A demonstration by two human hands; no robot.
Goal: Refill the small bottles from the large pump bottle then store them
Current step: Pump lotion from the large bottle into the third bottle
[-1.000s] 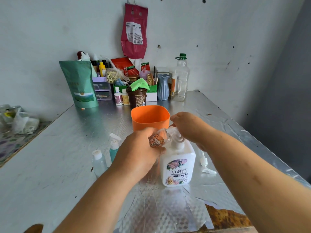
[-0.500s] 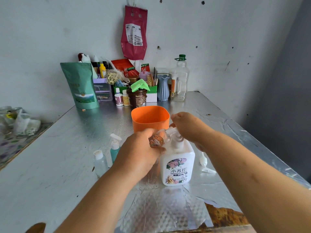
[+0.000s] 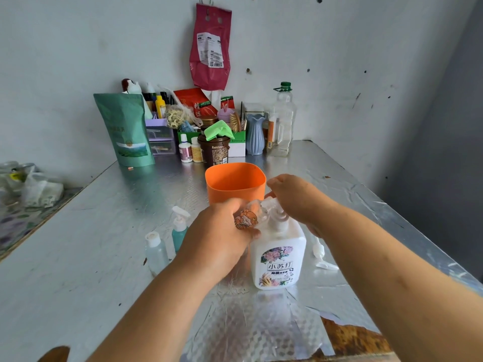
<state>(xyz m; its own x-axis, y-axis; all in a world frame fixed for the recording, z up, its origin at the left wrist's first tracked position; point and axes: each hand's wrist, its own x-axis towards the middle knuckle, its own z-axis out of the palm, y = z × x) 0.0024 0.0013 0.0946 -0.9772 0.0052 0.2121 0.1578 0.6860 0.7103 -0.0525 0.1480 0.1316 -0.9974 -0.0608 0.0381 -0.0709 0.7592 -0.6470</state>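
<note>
Hidden and unclear parts at the pump

The left hand (image 3: 222,241) covers most of the small clear bottle (image 3: 251,218); its mouth and fill level cannot be seen. The right hand (image 3: 295,197) hides the pump head of the large pump bottle (image 3: 278,257). Both forearms run off the bottom edge.

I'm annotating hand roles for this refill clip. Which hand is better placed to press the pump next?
Right. The right hand already rests on the pump head of the large pump bottle, while the left hand is occupied holding the small clear bottle at the nozzle.

A home corner: toiletry clutter (image 3: 198,126) on a foil-covered table (image 3: 78,257).
</note>
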